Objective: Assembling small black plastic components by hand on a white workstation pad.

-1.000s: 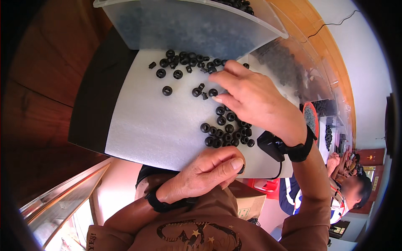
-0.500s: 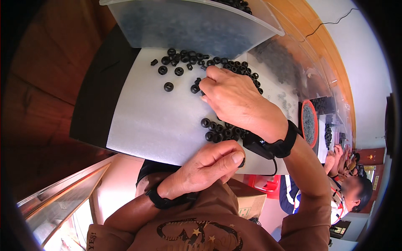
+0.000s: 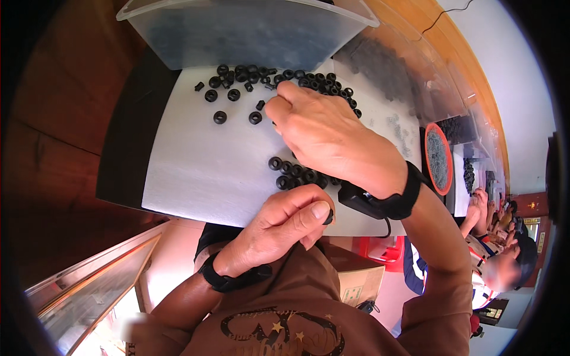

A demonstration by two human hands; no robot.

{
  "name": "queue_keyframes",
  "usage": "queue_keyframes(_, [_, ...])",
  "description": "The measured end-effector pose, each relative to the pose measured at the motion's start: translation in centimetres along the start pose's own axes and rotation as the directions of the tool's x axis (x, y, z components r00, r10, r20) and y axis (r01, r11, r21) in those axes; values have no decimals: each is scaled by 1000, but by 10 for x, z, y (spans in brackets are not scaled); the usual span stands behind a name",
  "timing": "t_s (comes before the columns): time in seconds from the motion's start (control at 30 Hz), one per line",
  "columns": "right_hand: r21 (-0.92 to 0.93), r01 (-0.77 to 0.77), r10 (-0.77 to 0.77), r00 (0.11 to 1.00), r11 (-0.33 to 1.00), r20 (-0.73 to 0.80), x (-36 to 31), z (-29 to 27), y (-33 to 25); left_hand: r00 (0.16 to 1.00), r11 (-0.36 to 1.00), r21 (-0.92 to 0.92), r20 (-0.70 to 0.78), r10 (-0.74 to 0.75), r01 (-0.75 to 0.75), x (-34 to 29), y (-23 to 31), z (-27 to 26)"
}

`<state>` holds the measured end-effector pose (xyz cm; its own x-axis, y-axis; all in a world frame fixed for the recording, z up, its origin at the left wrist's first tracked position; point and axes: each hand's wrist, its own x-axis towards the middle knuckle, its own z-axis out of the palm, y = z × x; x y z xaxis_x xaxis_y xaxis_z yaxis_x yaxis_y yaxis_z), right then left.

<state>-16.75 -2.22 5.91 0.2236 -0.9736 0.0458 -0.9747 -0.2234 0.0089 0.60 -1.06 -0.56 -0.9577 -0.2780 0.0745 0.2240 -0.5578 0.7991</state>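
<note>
My left hand is closed near the front edge of the white work surface, thumb pressed against the curled fingers. A small black rounded part peeks out between its thumb and fingertips. My right hand reaches over the surface with bent fingers, at the edge of a scattered pile of black round parts with holes. Its fingertips are turned away, so what they hold, if anything, is hidden. Beside them lie one holed black part and a small spool-shaped black piece. Another cluster of holed parts lies between my hands.
A large translucent bin stands at the far side, with another clear bin to its right. An orange-rimmed basket of small grey pieces is further right. Beyond it sits a co-worker. A cardboard box is below the table.
The view has shifted, so the table and bins appear slightly further left and higher. My right hand's fingers look more curled by the pile. My left hand keeps its grip.
</note>
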Motion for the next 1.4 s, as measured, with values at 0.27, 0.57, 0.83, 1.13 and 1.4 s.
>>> queue_keyframes(0.27, [358,-89,126,989,930,-82,-48,-37,-1,999,992,-113,-9,50,-51,0,-7,1])
queue_keyframes(0.57, [696,-58,227,961,716,-154,-115,-46,-24,996,995,-100,-84,-2,-7,1,-2,6])
queue_keyframes(0.83, [758,-67,305,935,648,-179,-130,-35,-32,995,999,-39,-104,4,-8,2,-1,10])
queue_keyframes(1.13, [649,23,223,929,760,-294,-132,-26,-35,990,999,-39,-139,-4,-1,0,-2,12])
queue_keyframes(1.4, [609,54,204,915,792,-347,-130,-20,-38,994,1000,-29,-111,-3,0,0,-4,9])
